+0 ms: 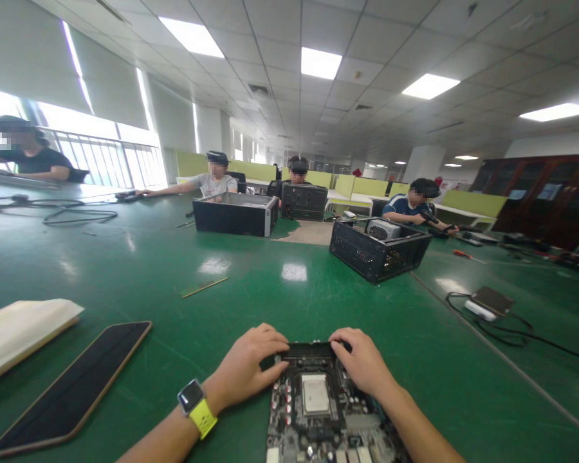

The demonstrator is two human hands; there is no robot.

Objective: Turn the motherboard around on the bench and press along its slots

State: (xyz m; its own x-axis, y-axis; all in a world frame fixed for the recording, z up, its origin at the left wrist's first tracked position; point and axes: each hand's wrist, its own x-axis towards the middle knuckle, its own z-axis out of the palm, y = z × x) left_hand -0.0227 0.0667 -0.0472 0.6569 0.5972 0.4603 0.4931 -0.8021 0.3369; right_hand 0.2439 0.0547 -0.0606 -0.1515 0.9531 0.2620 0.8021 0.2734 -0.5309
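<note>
Motherboard (316, 418) flat on green table (251, 296), near edge of view; left hand (248, 363) and right hand (361, 360) lightly grasp its far corners, fingers curved, apparently to steady it without touching the central chip (315, 393).

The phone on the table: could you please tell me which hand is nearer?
Left. The left hand is at the far left corner of the motherboard, right of the phone; the right hand is farther off, at the far right corner.
</note>
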